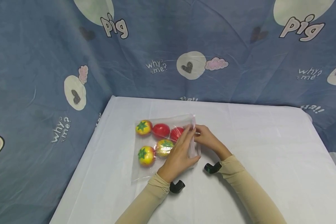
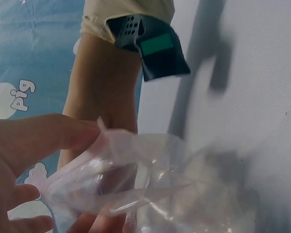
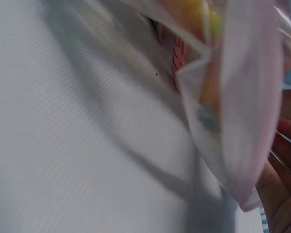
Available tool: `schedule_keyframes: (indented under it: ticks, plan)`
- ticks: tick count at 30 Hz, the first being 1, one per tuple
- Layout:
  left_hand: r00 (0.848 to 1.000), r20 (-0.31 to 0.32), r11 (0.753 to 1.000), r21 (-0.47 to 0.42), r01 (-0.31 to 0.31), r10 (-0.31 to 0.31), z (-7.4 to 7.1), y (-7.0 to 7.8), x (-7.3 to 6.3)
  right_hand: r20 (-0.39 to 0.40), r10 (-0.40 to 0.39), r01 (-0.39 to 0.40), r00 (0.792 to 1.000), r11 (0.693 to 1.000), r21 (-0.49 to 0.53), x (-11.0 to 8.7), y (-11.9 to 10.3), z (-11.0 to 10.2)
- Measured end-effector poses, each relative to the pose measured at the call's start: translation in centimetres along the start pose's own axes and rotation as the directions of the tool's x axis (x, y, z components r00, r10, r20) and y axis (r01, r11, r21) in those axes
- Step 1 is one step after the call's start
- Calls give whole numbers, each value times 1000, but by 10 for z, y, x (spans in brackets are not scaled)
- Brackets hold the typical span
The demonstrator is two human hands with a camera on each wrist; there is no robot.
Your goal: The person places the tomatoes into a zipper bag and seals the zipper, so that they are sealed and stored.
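A clear plastic zip bag (image 1: 140,174) lies on the white table. Inside it are yellow-and-red toy tomatoes (image 1: 146,156) with green leaf tops and red round toy fruits (image 1: 161,130). My left hand (image 1: 177,155) lies over the bag's right part, fingers reaching toward the mouth, thumb spread apart. In the left wrist view the thumb (image 2: 77,133) touches the bag's lip. My right hand (image 1: 208,137) pinches the mouth's edge from the right side. Close up, the bag's pinkish seal strip (image 3: 254,111) runs beside the right hand (image 3: 283,179). The left hand partly hides the fruits.
White cloth covers the table (image 1: 257,140). Blue printed curtain (image 1: 240,46) hangs along its back and left edges. A dark mount (image 1: 177,186) sits on the left wrist, and another dark mount (image 1: 212,168) is on the right wrist.
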State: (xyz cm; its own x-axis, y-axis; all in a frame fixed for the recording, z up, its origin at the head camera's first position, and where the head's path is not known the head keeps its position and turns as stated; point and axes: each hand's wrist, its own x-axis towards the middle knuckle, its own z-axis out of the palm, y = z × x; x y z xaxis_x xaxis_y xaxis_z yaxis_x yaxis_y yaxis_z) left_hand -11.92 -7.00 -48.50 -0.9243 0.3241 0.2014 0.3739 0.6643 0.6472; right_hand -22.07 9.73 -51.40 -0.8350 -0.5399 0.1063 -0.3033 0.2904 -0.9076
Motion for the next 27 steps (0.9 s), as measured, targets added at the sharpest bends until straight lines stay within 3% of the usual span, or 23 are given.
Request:
schedule_keyframes:
  ticks: [10,18,23,27]
  plan:
    - [1000,-12,1000,-11,17,-17,-3,0,2,-63,-4,4,998,1000,-13,-22,-5,-7]
    - [995,-97,999,-45,21,-25,-7,-2,4,-141,47,-46,989,999,9,-47,-13,-5]
    - [991,-131,999,-42,22,-27,-15,-4,7,-231,17,-13,973,1000,21,-64,-18,-1]
    - [987,-157,999,-42,30,-37,-25,-9,10,-242,-29,13,970,998,-66,-79,-20,3]
